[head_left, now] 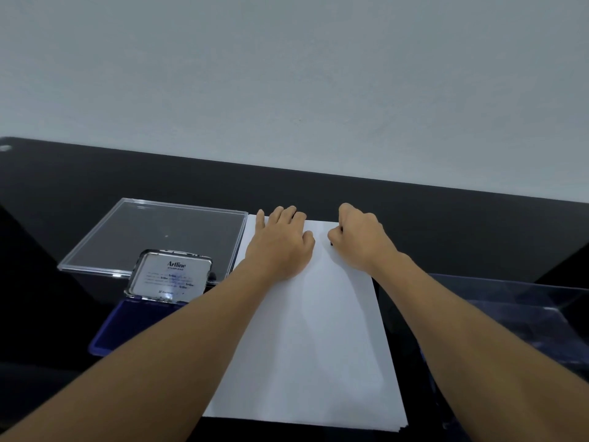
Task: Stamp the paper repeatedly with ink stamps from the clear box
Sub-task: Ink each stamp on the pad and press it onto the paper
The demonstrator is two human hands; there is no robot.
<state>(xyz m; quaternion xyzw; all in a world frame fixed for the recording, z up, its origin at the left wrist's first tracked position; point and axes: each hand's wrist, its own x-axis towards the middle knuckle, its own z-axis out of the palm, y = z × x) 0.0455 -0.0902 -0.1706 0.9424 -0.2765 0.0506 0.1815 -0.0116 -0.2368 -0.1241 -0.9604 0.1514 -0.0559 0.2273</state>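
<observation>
Curled fingers of the right hand (357, 237) hide nearly all of the stamp (331, 242) — only a dark sliver shows. The left forearm (204, 330) covers part of the blue ink pad (127, 328), the fine print on its lid (172, 275) is too small to read, and the clear box (510, 314) runs off the right edge.

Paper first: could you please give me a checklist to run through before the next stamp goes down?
1. Paper lies flat: ok.
2. Left hand presses the paper down: ok.
3. Right hand grips the stamp: ok, though only a dark tip shows.
4. Ink pad stands open: ok.
5. Stamp face inked: cannot tell.
6. Blank space on the paper: ok.
</observation>
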